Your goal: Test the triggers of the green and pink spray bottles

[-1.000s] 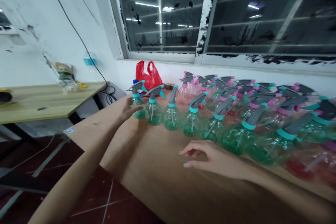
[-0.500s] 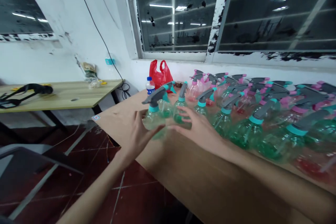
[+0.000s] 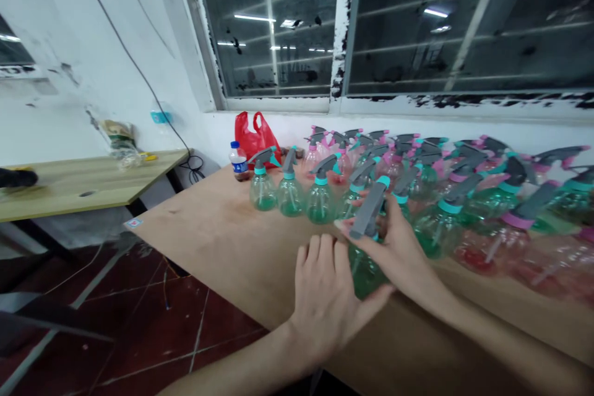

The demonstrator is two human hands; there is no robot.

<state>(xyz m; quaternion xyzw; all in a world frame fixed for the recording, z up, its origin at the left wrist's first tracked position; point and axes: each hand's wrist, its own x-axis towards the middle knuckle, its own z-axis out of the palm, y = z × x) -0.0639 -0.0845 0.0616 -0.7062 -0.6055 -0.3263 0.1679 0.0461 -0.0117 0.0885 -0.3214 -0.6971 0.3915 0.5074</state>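
Observation:
A clear green spray bottle (image 3: 366, 269) with a grey spray head and turquoise collar is in front of me, its head tilted towards me. My left hand (image 3: 327, 297) cups the near left side of its round body, back of the hand to the camera and thumb along the bottom. Around the neck and spray head, my right hand (image 3: 399, 244) is closed from the right; some of its fingers are hidden behind the head. Just behind, a row of similar green bottles, among them one spray bottle (image 3: 320, 201), stands upright on the brown table (image 3: 218, 223).
More spray bottles with pink collars (image 3: 492, 238) crowd the right and back of the table. A red plastic bag (image 3: 257, 139) and a blue-capped drink bottle (image 3: 239, 164) stand by the wall. Further left is a wooden desk (image 3: 65, 182).
The left hand has taken the end green bottle from the row's left and brought it right and nearer. The right hand has joined it on this bottle. The view swung left, then back right.

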